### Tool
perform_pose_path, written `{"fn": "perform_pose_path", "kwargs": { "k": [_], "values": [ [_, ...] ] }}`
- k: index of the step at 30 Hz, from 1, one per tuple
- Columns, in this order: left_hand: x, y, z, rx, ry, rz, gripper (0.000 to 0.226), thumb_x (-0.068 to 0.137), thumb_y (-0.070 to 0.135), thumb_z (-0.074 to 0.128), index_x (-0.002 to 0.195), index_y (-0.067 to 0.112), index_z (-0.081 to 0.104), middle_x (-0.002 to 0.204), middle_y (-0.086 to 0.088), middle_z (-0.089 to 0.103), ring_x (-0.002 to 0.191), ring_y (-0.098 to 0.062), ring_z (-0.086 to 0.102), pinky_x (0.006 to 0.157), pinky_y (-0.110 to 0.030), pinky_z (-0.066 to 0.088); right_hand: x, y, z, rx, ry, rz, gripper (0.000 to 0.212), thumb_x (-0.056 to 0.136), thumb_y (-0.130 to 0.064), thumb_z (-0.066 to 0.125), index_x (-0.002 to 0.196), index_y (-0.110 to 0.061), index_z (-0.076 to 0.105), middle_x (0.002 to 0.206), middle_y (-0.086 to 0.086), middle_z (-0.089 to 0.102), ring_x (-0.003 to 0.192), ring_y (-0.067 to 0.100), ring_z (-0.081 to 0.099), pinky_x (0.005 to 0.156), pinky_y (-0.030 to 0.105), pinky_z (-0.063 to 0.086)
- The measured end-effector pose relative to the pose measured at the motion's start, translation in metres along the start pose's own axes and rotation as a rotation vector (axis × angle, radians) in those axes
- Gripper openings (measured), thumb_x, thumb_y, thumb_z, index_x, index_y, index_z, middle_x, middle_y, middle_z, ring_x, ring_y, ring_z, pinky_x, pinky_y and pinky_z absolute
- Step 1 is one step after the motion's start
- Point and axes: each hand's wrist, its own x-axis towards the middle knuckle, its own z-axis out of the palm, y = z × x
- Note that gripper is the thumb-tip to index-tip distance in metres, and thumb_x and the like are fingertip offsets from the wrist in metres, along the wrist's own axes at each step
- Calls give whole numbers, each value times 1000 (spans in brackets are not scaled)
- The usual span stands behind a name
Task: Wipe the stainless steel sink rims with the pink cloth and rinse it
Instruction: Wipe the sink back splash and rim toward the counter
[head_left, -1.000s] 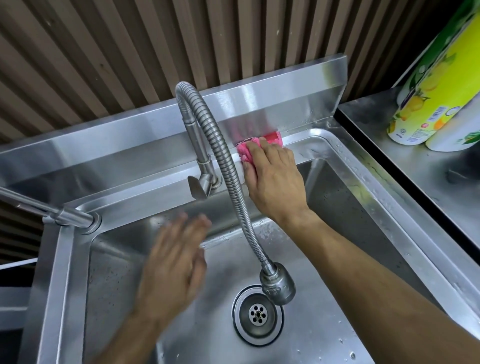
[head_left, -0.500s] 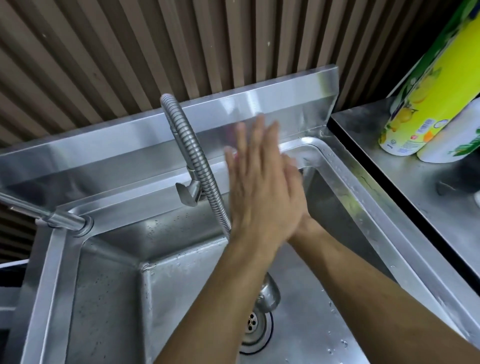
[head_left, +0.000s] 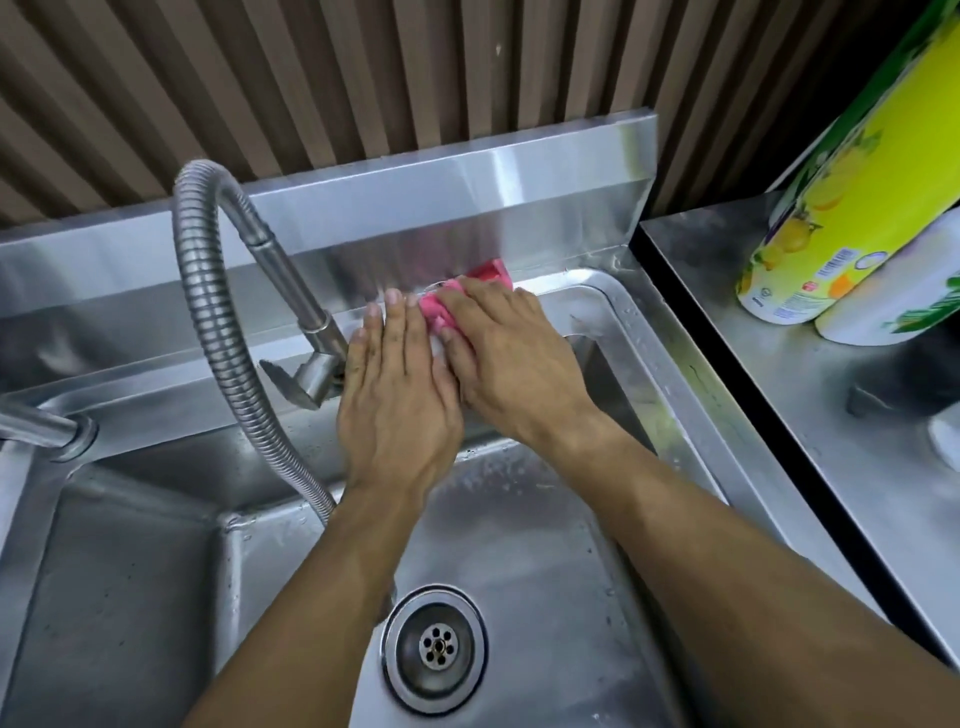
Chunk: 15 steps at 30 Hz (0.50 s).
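The pink cloth (head_left: 439, 306) lies on the back rim (head_left: 576, 283) of the stainless steel sink, against the backsplash. My right hand (head_left: 511, 358) lies flat on top of it and presses it down, so only its far edge and a strip between my hands show. My left hand (head_left: 397, 395) rests flat beside the right one, fingers together, its fingertips at the cloth's left edge. Both forearms reach over the basin.
A flexible steel faucet hose (head_left: 208, 312) arches left of my hands, its lever (head_left: 301, 382) just beside my left hand. The drain (head_left: 435, 647) sits below my arms. On the right counter (head_left: 810, 415) stand a yellow-green bottle (head_left: 841, 208) and a white bottle (head_left: 898, 291).
My left hand came up from over the basin, crossed in front of the right hand, and now lies flat on the back rim next to it. The right hand stays on the cloth.
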Motion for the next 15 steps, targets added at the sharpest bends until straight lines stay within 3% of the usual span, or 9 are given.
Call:
{"fn": "perform_pose_path", "kwargs": {
  "k": [10, 12, 14, 15],
  "values": [
    [-1, -6, -2, 60, -32, 41, 62, 106, 35, 17, 162, 8, 20, 170, -10, 15, 158, -22, 8, 126, -31, -8, -3, 5, -18, -96, 112, 408, 43, 111, -38, 34, 143, -20, 57, 149, 4, 57, 146, 29, 43, 120, 48, 32],
    [-1, -4, -2, 53, -17, 43, 62, 106, 35, 17, 162, 8, 21, 170, -10, 16, 158, -23, 9, 126, -32, -8, -1, 8, -29, -40, 152, 407, 40, 111, -36, 35, 134, -19, 63, 134, 2, 68, 130, 24, 58, 113, 46, 40],
    [-2, -2, -1, 32, -8, 34, 62, 106, 35, 17, 162, 7, 22, 170, -10, 17, 158, -23, 9, 127, -33, -6, 1, 1, -46, 192, 295, 456, 33, 111, -32, 40, 123, -18, 68, 108, -4, 74, 100, 15, 68, 95, 39, 52],
    [-2, -1, 0, 26, -5, 31, 62, 106, 35, 17, 162, 7, 23, 170, -10, 18, 158, -24, 10, 127, -34, -5, 2, -9, -54, 336, 397, 464, 30, 111, -29, 42, 122, -19, 68, 105, -7, 73, 94, 9, 67, 89, 33, 53]
  ]
}}
